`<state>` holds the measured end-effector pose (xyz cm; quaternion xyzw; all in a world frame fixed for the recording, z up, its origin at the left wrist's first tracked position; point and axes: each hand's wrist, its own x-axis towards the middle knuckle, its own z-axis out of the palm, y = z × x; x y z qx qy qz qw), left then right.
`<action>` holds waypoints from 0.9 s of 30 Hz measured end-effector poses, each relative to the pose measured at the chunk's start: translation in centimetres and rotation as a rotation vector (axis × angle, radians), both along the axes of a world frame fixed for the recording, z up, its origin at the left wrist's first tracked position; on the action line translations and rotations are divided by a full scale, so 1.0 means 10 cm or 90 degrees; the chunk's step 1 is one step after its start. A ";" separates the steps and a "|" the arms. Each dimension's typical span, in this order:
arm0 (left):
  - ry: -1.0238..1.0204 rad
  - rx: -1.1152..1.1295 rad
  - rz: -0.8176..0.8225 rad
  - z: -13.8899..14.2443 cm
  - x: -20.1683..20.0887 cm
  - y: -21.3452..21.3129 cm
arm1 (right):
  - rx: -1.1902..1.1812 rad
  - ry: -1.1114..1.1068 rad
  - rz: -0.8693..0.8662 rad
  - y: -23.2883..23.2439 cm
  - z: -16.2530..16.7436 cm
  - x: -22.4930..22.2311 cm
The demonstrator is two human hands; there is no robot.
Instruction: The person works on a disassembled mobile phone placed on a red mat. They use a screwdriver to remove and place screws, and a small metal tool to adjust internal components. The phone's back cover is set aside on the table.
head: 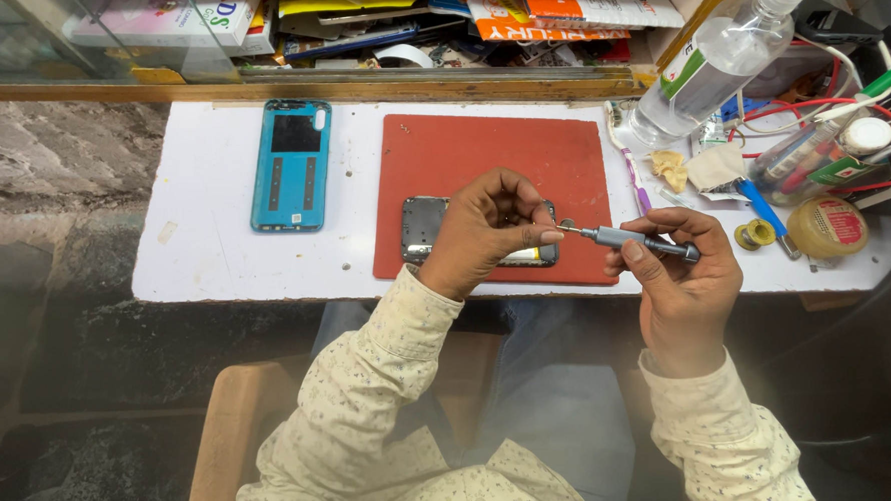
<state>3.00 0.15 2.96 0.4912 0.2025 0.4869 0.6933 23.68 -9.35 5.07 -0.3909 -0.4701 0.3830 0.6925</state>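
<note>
An opened phone (pixel 422 226) lies on a red mat (pixel 500 153) on the white worktop (pixel 205 250). My left hand (pixel 481 232) rests over the phone, fingertips pinched at the tip of a grey precision screwdriver (pixel 621 237). My right hand (pixel 680 276) grips the screwdriver's handle, holding it nearly level with its tip pointing left towards the phone's right end. A blue phone back cover (pixel 291 164) lies inner side up to the left of the mat. Whether my left fingers hold a screw is too small to tell.
A clear plastic bottle (pixel 709 67), pens, red wires, a solder spool (pixel 755 234) and a round tin (pixel 829 227) crowd the worktop's right end. Boxes and papers (pixel 396 13) fill a shelf behind a wooden ledge. A stone surface (pixel 49 153) lies left.
</note>
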 end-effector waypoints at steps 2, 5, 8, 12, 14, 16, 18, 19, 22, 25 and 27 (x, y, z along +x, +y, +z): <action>0.023 0.022 0.016 0.01 -0.01 0.01 | 0.004 -0.002 0.009 0.00 0.00 0.00; 0.028 0.039 0.016 0.02 -0.03 0.02 | 0.009 0.001 0.020 0.00 0.00 0.00; 0.045 0.043 0.018 0.01 -0.02 0.02 | 0.003 0.000 0.022 -0.01 0.01 0.00; 0.059 0.068 0.000 0.02 -0.02 0.03 | -0.006 -0.011 0.017 0.00 0.00 0.01; 0.084 0.095 0.000 0.03 -0.03 0.04 | -0.018 -0.032 0.008 0.00 0.00 0.02; 0.101 0.090 -0.006 0.04 -0.05 0.03 | -0.025 -0.047 0.003 0.00 0.00 0.02; 0.107 0.092 -0.015 0.06 -0.05 0.01 | -0.029 -0.055 0.002 0.00 0.01 0.03; 0.102 0.097 -0.020 0.07 -0.05 0.00 | -0.038 -0.081 -0.009 -0.01 0.01 0.03; 0.116 0.113 -0.021 0.10 -0.06 -0.02 | -0.050 -0.141 -0.020 -0.01 0.03 0.03; 0.219 0.166 0.034 0.13 -0.06 -0.02 | -0.041 -0.166 0.002 -0.01 0.05 0.03; 0.271 0.191 0.061 0.15 -0.06 -0.03 | -0.043 -0.187 0.007 -0.02 0.06 0.03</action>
